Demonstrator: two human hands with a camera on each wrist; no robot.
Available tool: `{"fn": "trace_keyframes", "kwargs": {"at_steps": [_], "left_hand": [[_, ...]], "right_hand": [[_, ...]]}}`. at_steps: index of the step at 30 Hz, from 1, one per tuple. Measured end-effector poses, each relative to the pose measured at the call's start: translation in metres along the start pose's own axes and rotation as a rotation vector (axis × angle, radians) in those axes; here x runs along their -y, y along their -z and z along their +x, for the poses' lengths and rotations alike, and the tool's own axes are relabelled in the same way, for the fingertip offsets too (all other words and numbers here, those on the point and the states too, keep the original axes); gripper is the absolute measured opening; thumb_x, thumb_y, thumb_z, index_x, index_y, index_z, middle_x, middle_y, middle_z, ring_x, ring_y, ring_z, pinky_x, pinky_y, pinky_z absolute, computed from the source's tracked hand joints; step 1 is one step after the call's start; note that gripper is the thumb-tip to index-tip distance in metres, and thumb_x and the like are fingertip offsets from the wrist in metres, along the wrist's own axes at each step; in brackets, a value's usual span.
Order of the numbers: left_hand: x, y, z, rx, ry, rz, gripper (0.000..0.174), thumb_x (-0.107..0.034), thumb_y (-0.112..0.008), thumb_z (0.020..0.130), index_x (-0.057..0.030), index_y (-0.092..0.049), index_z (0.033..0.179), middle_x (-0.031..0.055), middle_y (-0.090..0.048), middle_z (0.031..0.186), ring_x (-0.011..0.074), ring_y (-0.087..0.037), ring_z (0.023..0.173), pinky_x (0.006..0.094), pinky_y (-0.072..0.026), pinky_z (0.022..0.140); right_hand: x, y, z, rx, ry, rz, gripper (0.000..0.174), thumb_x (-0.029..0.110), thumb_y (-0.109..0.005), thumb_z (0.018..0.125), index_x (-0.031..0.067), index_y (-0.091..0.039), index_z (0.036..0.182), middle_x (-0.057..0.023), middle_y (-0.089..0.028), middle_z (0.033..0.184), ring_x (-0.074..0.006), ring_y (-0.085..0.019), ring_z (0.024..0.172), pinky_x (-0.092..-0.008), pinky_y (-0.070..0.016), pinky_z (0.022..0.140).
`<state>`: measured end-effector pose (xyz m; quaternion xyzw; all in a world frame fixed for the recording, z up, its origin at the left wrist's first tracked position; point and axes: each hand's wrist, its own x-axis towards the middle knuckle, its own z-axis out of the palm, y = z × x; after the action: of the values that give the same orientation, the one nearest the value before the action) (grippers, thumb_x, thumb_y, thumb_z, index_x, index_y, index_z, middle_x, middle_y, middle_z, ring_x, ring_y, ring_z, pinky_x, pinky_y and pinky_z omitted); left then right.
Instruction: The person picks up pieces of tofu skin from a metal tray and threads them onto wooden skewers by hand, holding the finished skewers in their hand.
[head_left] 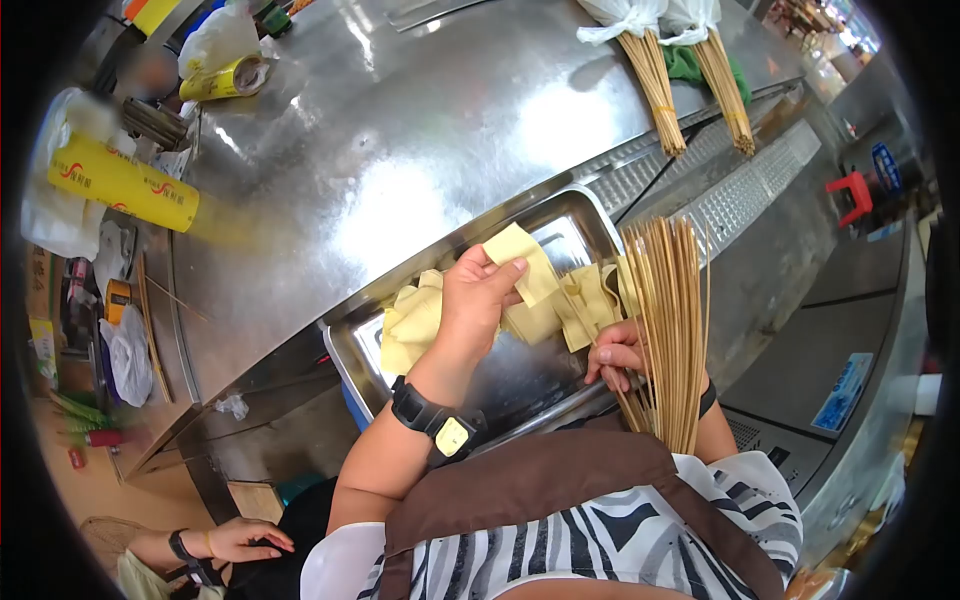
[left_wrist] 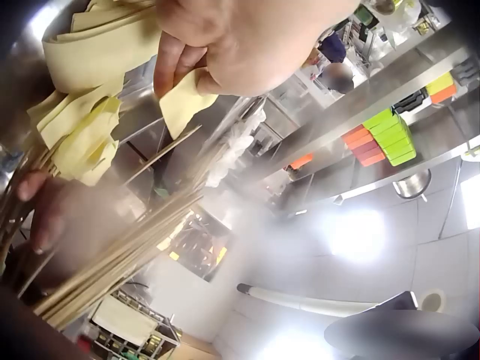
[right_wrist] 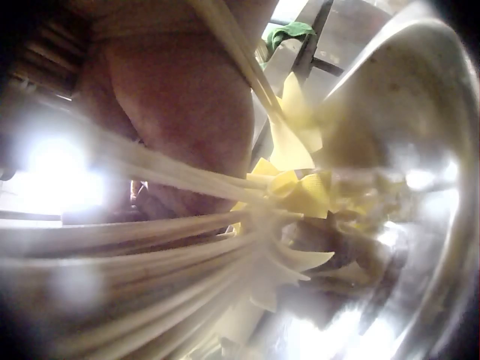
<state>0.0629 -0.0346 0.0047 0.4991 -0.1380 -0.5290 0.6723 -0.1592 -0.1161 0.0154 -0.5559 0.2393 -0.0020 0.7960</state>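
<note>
My left hand (head_left: 468, 305) pinches a thin, pale yellow square sheet of tofu skin (head_left: 522, 262) over a steel tray (head_left: 510, 372). In the left wrist view that sheet (left_wrist: 180, 105) hangs below the fingers, close to a skewer's tip. My right hand (head_left: 617, 352), at the tray's near right side, grips bamboo skewers; a large fanned bundle of skewers (head_left: 668, 320) rises from it. Folded yellow pieces (head_left: 585, 310) sit at the skewer ends, seen also as folded pieces (right_wrist: 304, 193) in the right wrist view. More loose sheets (head_left: 412, 322) lie in the tray's left part.
A steel table (head_left: 300, 150) stretches beyond the tray. Two bagged skewer bundles (head_left: 650, 85) lie at its far right. Yellow film rolls (head_left: 125, 180) and plastic bags stand at the left. Another person's hand (head_left: 250, 540) shows at lower left.
</note>
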Motion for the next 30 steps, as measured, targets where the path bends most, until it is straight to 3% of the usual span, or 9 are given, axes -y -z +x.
{"fn": "trace_keyframes", "kwargs": {"at_steps": [2, 8, 18, 23, 25, 27, 30], "left_hand": [[-0.002, -0.005, 0.001, -0.010, -0.060, 0.076, 0.023, -0.004, -0.058, 0.090, -0.0024, -0.056, 0.113, 0.0070, -0.068, 0.099, 0.0128, -0.066, 0.084, 0.0255, -0.0534, 0.072], [-0.013, -0.014, -0.001, -0.011, -0.161, 0.219, 0.023, -0.006, -0.057, 0.091, -0.0035, -0.055, 0.113, 0.0038, -0.069, 0.094, 0.0063, -0.064, 0.078, 0.0196, -0.0487, 0.064], [-0.013, -0.017, -0.008, 0.025, -0.241, 0.335, 0.023, -0.003, -0.057, 0.091, 0.0000, -0.054, 0.113, 0.0052, -0.068, 0.098, 0.0066, -0.063, 0.080, 0.0197, -0.0490, 0.066], [0.004, -0.016, -0.017, 0.140, -0.254, 0.336, 0.021, 0.001, -0.055, 0.092, 0.0032, -0.054, 0.112, 0.0073, -0.065, 0.104, 0.0085, -0.060, 0.089, 0.0225, -0.0489, 0.075], [0.006, -0.017, -0.015, 0.159, -0.290, 0.276, 0.026, 0.000, -0.055, 0.092, 0.0025, -0.051, 0.117, 0.0082, -0.065, 0.105, 0.0100, -0.061, 0.091, 0.0236, -0.0486, 0.078], [0.003, -0.021, -0.014, 0.041, -0.316, 0.111, 0.034, -0.001, -0.056, 0.091, 0.0004, -0.047, 0.124, 0.0090, -0.065, 0.105, 0.0102, -0.061, 0.090, 0.0231, -0.0489, 0.078], [0.002, -0.021, -0.010, 0.032, -0.263, 0.115, 0.042, -0.004, -0.057, 0.092, -0.0022, -0.042, 0.130, 0.0092, -0.065, 0.105, 0.0104, -0.062, 0.089, 0.0223, -0.0495, 0.075]], "right_hand": [[0.002, -0.001, -0.001, 0.003, -0.011, -0.020, 0.026, 0.019, -0.054, 0.094, -0.0001, -0.063, 0.079, -0.0012, -0.057, 0.060, -0.0063, -0.049, 0.052, -0.0195, -0.0400, 0.053], [-0.001, -0.002, -0.002, -0.003, -0.042, -0.012, 0.026, 0.019, -0.056, 0.094, -0.0003, -0.063, 0.078, -0.0011, -0.056, 0.060, -0.0061, -0.048, 0.052, -0.0192, -0.0398, 0.052], [0.003, -0.006, -0.003, -0.065, -0.054, -0.007, 0.026, 0.020, -0.057, 0.093, 0.0003, -0.063, 0.077, -0.0001, -0.054, 0.059, -0.0059, -0.048, 0.052, -0.0192, -0.0407, 0.054], [-0.001, -0.002, -0.001, -0.050, -0.036, -0.032, 0.026, 0.020, -0.056, 0.093, -0.0002, -0.063, 0.078, -0.0024, -0.057, 0.061, -0.0064, -0.049, 0.052, -0.0197, -0.0414, 0.053], [0.000, -0.002, 0.000, -0.040, -0.002, -0.031, 0.026, 0.020, -0.056, 0.093, -0.0004, -0.063, 0.079, -0.0047, -0.061, 0.064, -0.0067, -0.050, 0.052, -0.0198, -0.0408, 0.051], [0.007, -0.005, 0.000, -0.051, -0.023, -0.016, 0.026, 0.019, -0.057, 0.094, -0.0015, -0.062, 0.078, -0.0004, -0.054, 0.059, -0.0063, -0.049, 0.053, -0.0192, -0.0424, 0.055], [0.009, -0.007, 0.002, -0.061, -0.026, -0.006, 0.027, 0.020, -0.054, 0.094, 0.0001, -0.062, 0.078, -0.0030, -0.058, 0.060, -0.0063, -0.048, 0.051, -0.0197, -0.0398, 0.053]]}}
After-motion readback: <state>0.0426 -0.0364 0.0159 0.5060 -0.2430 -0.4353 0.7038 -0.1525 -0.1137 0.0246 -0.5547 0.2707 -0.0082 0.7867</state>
